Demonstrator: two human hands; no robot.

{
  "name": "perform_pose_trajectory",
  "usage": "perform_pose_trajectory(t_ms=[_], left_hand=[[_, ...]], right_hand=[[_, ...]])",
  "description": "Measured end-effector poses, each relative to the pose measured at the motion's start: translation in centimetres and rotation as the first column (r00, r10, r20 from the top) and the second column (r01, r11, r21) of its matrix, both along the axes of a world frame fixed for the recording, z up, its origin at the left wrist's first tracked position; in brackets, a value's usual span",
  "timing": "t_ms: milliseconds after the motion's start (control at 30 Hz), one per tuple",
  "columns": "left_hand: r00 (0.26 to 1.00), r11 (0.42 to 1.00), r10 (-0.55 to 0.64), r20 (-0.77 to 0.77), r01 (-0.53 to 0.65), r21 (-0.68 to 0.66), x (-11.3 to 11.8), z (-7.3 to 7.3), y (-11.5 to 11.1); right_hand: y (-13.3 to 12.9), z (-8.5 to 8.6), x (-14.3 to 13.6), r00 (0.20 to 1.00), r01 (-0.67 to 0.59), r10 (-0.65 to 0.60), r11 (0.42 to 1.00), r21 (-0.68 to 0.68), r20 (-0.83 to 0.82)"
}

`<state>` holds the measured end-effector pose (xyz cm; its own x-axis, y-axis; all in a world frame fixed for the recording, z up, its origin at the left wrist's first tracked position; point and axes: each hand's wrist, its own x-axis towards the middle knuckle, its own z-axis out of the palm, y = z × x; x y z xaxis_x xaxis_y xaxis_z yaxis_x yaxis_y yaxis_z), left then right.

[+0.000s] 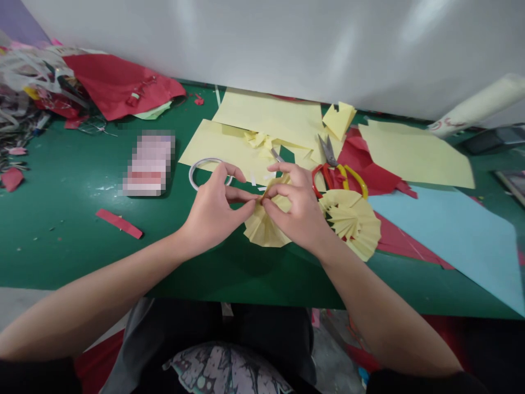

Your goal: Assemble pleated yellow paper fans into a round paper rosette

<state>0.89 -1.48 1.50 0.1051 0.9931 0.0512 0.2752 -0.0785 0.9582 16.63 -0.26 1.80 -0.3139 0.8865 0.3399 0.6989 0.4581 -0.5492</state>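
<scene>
A pleated yellow paper fan [266, 227] is held just above the green table, spread toward me. My left hand [219, 202] pinches its upper edge between thumb and fingertips. Right beside it, my right hand [293, 205] grips the same paper, thumb against fingers, covering part of the folds. To the right lies a second pleated yellow paper rosette [355, 221] with cut-outs. Scissors with red and yellow handles [328, 158] rest behind my right hand. A roll of white tape [197, 172] lies behind my left hand, with small white strips [253, 179] near the fingertips.
Yellow sheets [266, 112] lie at the back, beside a folded yellow piece [339, 119]. Light blue paper [455, 219] and red paper [355, 161] cover the right. On the left are a blurred phone-like object [150, 164], a red strip [120, 223] and heaped scraps [36, 93].
</scene>
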Motion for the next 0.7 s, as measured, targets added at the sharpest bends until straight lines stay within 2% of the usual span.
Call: perform_pose_trajectory(t_ms=[267,533,700], left_hand=[[0.995,0.999,-0.019,0.098,0.022,-0.025,-0.05,-0.25,0.27],[1.0,1.0,-0.007,0.011,0.007,0.009,-0.02,-0.02,0.04],[0.994,0.999,-0.024,0.109,0.029,-0.042,-0.07,-0.19,0.16]], right_hand=[[-0.13,0.2,0.09,1.0,-0.005,0.005,1.0,-0.019,-0.003],[-0.08,-0.17,-0.05,1.0,0.013,-0.013,1.0,0.026,-0.001],[-0.14,-0.3,-0.15,0.998,0.055,-0.053,0.997,0.062,-0.037]])
